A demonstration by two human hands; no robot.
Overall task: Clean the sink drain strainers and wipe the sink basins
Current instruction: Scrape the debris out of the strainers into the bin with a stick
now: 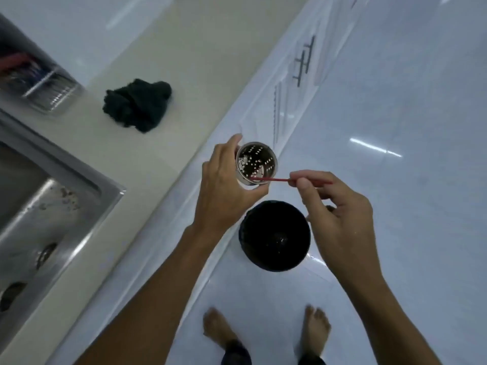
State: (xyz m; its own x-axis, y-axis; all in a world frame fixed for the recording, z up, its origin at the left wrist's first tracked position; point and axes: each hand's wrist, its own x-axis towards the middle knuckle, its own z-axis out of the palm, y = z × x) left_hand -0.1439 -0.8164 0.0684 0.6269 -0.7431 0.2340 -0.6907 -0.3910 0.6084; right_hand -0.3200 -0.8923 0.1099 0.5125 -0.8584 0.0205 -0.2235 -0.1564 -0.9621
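My left hand (224,185) grips a round metal drain strainer (257,163), a perforated cup with its open side facing me, held above a black trash bin (274,235) on the floor. My right hand (340,209) pinches a thin red stick (274,179) whose tip reaches into the strainer's lower rim. At the left edge lies the steel sink basin (34,206), with dirt specks on its wall and two open drain holes (46,255) near the bottom.
A dark green cloth (138,104) lies crumpled on the beige countertop (184,75). A metal utensil rack (39,83) stands at the far left. White cabinet fronts with bar handles (303,65) drop to a glossy white tiled floor. My bare feet (266,330) stand below the bin.
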